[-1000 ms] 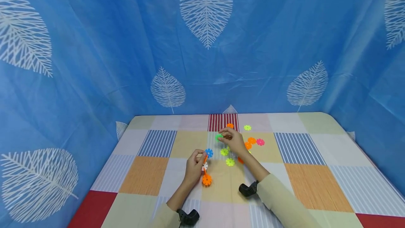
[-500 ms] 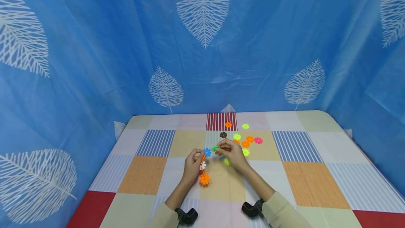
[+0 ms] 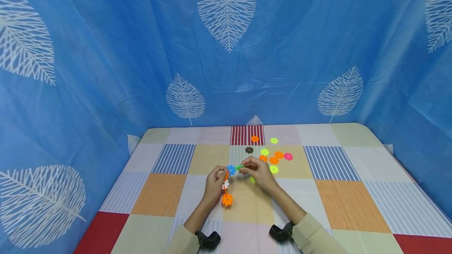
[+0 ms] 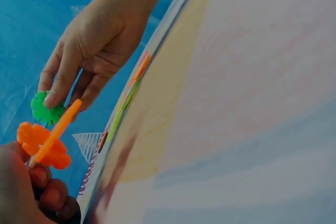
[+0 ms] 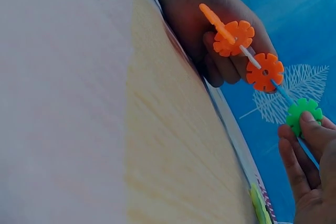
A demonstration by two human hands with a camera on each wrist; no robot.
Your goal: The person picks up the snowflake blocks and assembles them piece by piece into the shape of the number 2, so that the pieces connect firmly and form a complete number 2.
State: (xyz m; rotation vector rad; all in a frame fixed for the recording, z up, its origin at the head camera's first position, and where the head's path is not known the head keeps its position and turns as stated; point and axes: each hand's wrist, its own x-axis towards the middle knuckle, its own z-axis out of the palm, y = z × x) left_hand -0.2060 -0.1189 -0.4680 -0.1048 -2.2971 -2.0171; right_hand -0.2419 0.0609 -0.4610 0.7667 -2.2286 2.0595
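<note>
My left hand (image 3: 213,186) pinches a chain of interlocking flower-shaped plastic discs, held above the table. The chain has an orange disc (image 5: 264,72) near the fingertips, a white disc (image 3: 226,184) below it and more orange (image 3: 227,199) at the lower end. At its upper end a blue disc (image 3: 231,170) sticks out past the left fingertips. Between thumb and fingers, my right hand (image 3: 260,172) pinches a green disc (image 5: 303,114). In the right wrist view the green disc meets the edge of the blue one, at an angle to it.
Loose discs lie on the patchwork tablecloth (image 3: 353,207) beyond the right hand: several orange (image 3: 279,155) and yellow-green (image 3: 274,169), one pink (image 3: 288,156) and one dark brown (image 3: 249,150). A blue leaf-patterned curtain (image 3: 282,50) surrounds the table's back and sides.
My right hand has come down and toward the left hand, bringing the green disc up to the blue one and tilting it. The left hand stays nearly still with the chain.
</note>
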